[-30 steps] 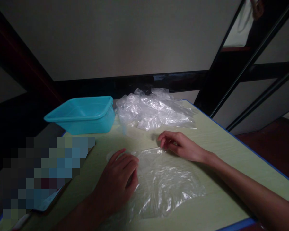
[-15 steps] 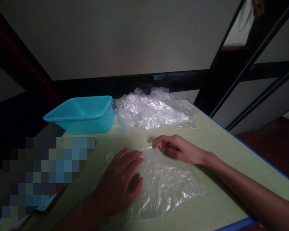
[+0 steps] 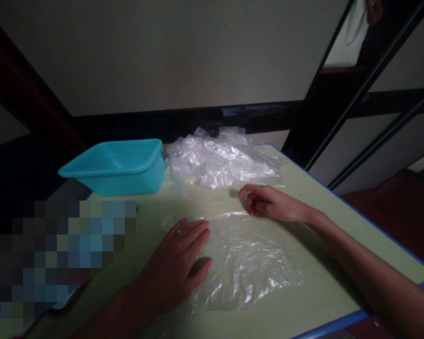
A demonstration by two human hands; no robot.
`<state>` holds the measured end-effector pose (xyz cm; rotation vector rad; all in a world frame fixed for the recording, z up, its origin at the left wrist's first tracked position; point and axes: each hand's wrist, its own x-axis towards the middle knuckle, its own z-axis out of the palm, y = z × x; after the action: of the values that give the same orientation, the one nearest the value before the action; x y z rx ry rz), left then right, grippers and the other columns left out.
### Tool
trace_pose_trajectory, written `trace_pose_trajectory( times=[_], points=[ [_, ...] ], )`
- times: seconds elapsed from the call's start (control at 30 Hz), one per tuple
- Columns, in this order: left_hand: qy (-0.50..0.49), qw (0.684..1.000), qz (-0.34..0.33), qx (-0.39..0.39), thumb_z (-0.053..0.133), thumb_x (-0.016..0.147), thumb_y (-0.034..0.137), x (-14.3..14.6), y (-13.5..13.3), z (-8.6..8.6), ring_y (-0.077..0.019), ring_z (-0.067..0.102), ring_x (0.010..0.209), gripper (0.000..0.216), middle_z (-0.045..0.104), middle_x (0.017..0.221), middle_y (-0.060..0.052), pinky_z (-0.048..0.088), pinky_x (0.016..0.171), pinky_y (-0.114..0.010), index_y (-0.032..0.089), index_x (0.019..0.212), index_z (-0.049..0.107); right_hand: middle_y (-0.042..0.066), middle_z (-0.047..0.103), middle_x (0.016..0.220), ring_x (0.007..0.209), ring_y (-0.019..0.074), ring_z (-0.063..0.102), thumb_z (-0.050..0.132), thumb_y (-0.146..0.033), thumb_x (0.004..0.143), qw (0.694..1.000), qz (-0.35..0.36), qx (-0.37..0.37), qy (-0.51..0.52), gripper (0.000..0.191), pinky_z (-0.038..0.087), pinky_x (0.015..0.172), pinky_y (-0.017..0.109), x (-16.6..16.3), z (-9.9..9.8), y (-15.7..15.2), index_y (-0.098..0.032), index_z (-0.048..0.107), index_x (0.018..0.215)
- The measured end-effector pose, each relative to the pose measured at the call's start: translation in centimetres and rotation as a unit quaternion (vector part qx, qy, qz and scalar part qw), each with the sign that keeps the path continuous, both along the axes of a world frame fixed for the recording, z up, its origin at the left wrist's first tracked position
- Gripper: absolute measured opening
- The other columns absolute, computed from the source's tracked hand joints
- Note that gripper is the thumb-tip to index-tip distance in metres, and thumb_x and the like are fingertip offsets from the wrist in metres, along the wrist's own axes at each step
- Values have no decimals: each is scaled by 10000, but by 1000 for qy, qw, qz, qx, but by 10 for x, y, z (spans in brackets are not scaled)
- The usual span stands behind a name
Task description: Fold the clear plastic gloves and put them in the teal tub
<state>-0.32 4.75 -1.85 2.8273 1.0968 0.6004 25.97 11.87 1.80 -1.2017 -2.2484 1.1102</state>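
Note:
A clear plastic bag (image 3: 247, 263) lies spread out and wrinkled on the table in front of me. My left hand (image 3: 180, 263) rests palm down over its left side, fingers stretched and thumb apart. By the far edge of the bag is my right hand (image 3: 263, 201), its index finger reaching out and the other fingers curled; nothing shows in its grasp. Whether its lower fingers touch the bag's edge I cannot tell. A small round clear piece (image 3: 168, 222) shows just beyond my left fingertips, partly covered by them.
A heap of crumpled clear plastic bags (image 3: 226, 160) lies at the back of the pale yellow table (image 3: 339, 235). Left of the heap stands a turquoise plastic basin (image 3: 127, 181). A pixelated object (image 3: 70, 249) covers the left side. Cabinet panels (image 3: 198, 56) rise directly behind.
My right hand has moved slightly right and away from me, its index finger straightening. The bag's far edge looks flatter and straighter. My left hand stays on the bag almost unmoved.

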Motion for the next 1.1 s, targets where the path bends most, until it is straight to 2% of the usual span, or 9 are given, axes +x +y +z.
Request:
trace_pose_trajectory(
  times=[0.37,0.5,0.6,0.77,0.93,1.1],
  points=[
    [5,1000,2,2,444,839,172,0,2,1,-242,517,1156,330,573,1251,-105,343,1034,-477,138,1156,529,-62,531,462,446,120,479,358,-3,543,992,-57,45,-103,339,326,493,264,25,9,6,-188,510,783],
    [-6,999,-1,37,434,850,170,0,2,3,-243,529,1132,316,578,1236,-113,371,1012,-476,131,1152,522,-50,525,492,480,124,480,344,8,551,989,-71,83,-101,346,332,521,269,21,11,4,-181,505,791],
    [-14,996,8,89,432,848,158,0,3,5,-245,588,1025,285,629,1136,-125,445,938,-470,116,1112,531,-37,551,562,534,120,500,339,16,552,991,-51,92,-86,376,357,546,254,13,13,1,-173,501,833],
    [-48,984,59,162,418,851,144,-1,7,8,-224,638,834,223,682,925,-101,525,824,-427,124,1041,532,-16,568,648,589,121,522,337,33,567,993,-16,95,-73,379,377,551,236,6,10,-3,-158,497,853],
    [-44,982,71,171,415,825,103,-3,7,9,-223,646,802,220,687,889,-95,547,782,-402,138,1011,527,5,566,706,631,129,506,363,49,615,990,-13,117,-82,337,357,574,245,3,7,-4,-155,506,843],
    [-8,983,82,161,378,796,65,-3,6,11,-226,653,821,282,685,913,-106,535,819,-422,129,1035,513,5,562,714,620,123,491,390,55,650,988,8,112,-102,304,335,560,242,1,5,-6,-155,511,834]
  ],
)
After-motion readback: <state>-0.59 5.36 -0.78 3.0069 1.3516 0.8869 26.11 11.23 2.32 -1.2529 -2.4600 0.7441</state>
